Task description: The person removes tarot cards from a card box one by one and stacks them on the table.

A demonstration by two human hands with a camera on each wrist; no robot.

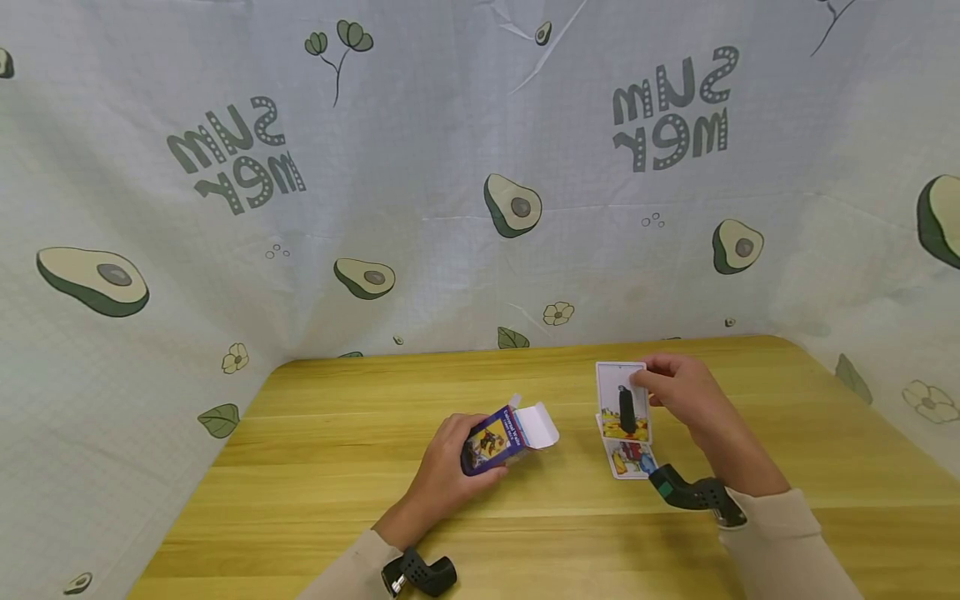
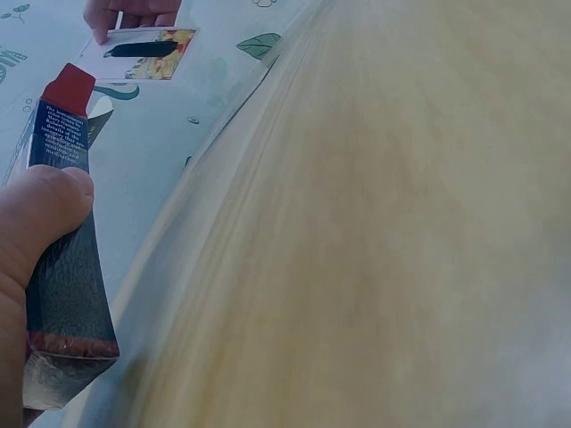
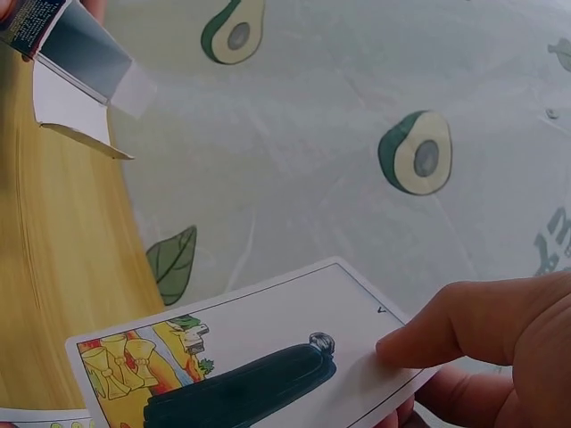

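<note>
The left hand [image 1: 447, 467], fingers curled, grips a box [image 1: 487, 446]; its long axis slants, the opened end pointing right, grey inside. The right hand [image 1: 686, 396] pinches a card [image 1: 611, 385], lengthwise towards the cloth [image 1: 435, 125], over another card [image 1: 624, 468] on the table [image 1: 315, 467].

An open purple Universal Waite box [image 1: 489, 443] is gripped, a Five of Cups [image 1: 615, 400] pinched at its two o'clock, partly hiding a face-up card [image 1: 628, 463].

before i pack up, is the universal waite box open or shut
Open: the Universal Waite box in the left hand has its white flap sticking out, and the right wrist view shows its uncovered mouth.
</note>
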